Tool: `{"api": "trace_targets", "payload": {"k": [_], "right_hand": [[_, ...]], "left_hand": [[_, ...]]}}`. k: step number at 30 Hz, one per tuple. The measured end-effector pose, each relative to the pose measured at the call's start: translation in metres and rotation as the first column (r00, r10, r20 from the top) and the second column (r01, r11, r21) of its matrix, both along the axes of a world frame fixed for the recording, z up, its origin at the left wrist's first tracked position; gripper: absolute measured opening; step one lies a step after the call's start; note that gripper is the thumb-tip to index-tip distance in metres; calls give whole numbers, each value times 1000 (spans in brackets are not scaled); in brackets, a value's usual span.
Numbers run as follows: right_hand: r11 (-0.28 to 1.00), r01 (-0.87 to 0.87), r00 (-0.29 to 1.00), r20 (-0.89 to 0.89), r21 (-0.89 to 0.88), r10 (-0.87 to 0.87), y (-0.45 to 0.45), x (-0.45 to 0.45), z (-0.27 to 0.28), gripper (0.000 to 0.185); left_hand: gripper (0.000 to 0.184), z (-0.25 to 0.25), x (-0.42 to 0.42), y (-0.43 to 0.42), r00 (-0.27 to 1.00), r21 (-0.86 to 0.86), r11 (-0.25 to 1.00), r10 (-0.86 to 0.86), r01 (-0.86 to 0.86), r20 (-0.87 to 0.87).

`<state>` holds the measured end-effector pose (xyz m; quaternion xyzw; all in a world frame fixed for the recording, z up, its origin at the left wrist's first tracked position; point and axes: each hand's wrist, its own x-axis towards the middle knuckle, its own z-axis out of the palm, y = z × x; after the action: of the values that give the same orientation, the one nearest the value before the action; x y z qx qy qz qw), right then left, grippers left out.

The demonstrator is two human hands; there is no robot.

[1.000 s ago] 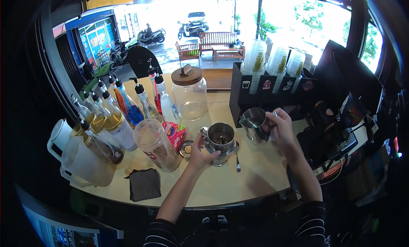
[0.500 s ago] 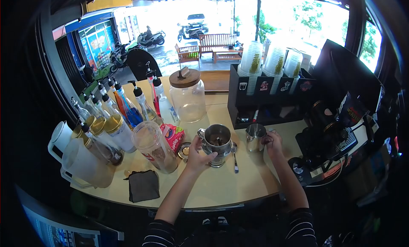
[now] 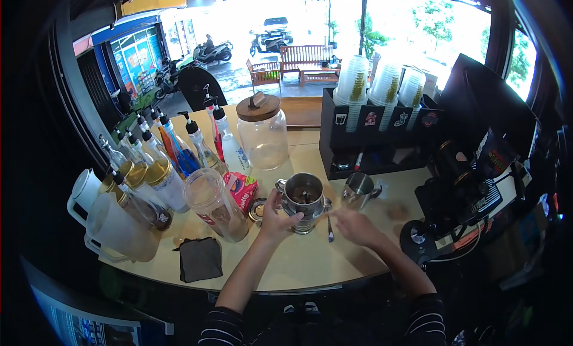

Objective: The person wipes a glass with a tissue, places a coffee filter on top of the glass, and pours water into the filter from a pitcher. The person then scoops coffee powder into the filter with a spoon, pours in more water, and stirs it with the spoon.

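My left hand is wrapped round the near left side of a shiny metal cup, its thumb across the front. Dark liquid or wet contents show inside, and a loop handle sticks out at the back left. My right hand, slightly blurred, hovers right of the cup with its fingers reaching towards it and nothing visible in them. Just below those fingertips lies a small spoon. Behind the right hand stands a metal pitcher, its handle towards the right.
Left of the cup are a tall clear plastic jar, a pink packet, pump bottles, white jugs and a folded dark cloth. A wood-lidded glass jar and a black cup rack stand behind.
My right hand has let go of the pitcher's handle and moved left towards the metal cup. The pitcher stays on the counter. My left hand keeps its hold on the cup.
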<state>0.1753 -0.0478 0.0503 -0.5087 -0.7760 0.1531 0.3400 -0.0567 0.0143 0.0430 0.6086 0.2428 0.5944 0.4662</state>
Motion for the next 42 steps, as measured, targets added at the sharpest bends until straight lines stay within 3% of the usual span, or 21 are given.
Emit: {"api": "trace_targets", "payload": {"k": [2,6,9,11,12,14,15,17,18,20,24,26,27,30,32,34,37,40,42], "right_hand": [[961,-37,932,338,-273,132,-2,-10,-1,13],[946,-86,915,352,-312,199,4,-7,-6,10],[950,-191,900,343,-248,270,6,-3,-13,12],[969,-189,963,163,-157,214,-1,-3,-5,9],[969,-189,963,164,-157,214,-2,-3,-2,9],[994,-77,994,-69,79,83,-3,-1,6,9],[994,-80,994,-67,80,85,-3,1,13,9],[985,89,947,-318,145,-39,-2,6,34,7],[985,88,948,-316,146,-38,0,6,47,7],[955,168,794,-608,245,16,3,4,76,6],[968,84,767,-636,237,89,1,-19,121,4],[951,-32,943,-306,307,130,7,-32,129,4],[931,-61,972,-190,360,137,13,-39,128,6],[945,-215,971,-50,247,234,20,-46,135,8],[957,-247,962,-82,150,261,18,-48,145,10],[950,-297,955,30,96,295,21,-46,151,11],[940,-271,959,143,206,245,28,-47,150,11],[913,-371,926,146,171,349,25,-49,151,9],[923,-347,933,166,168,320,26,-49,153,8]], "left_hand": [[70,-1,-2,1,999,1,1000,6,-6,-34],[67,0,-1,-1,1000,-3,1000,14,-14,-15],[64,0,-2,0,1000,2,1000,-1,1,-17],[64,-1,-2,1,999,5,1000,5,-5,-32],[64,0,-2,0,1000,6,1000,6,-6,-31],[65,4,-1,-3,1000,-6,1000,-4,4,-14],[65,3,-2,-3,1000,-5,1000,-2,2,-12],[66,0,-3,-1,999,-14,1000,14,-15,-49],[66,-3,-3,1,999,-13,1000,15,-15,-47],[67,-9,-4,5,998,-2,1000,29,-29,-61],[68,-2,-1,0,999,-29,999,30,-30,-12],[69,-5,-2,2,1000,-22,1000,10,-11,-15],[69,-7,-2,3,1000,-24,1000,11,-11,-15],[69,-6,-3,5,999,6,1000,0,0,-51],[70,-3,-3,3,999,-3,1000,-30,30,-34],[70,-3,-3,3,999,-13,1000,-25,24,-34],[70,-2,-2,1,999,-26,999,-21,20,-29],[70,1,-3,0,999,-20,1000,-15,14,-44],[70,2,-3,-1,998,-19,1000,-4,3,-55]]}}
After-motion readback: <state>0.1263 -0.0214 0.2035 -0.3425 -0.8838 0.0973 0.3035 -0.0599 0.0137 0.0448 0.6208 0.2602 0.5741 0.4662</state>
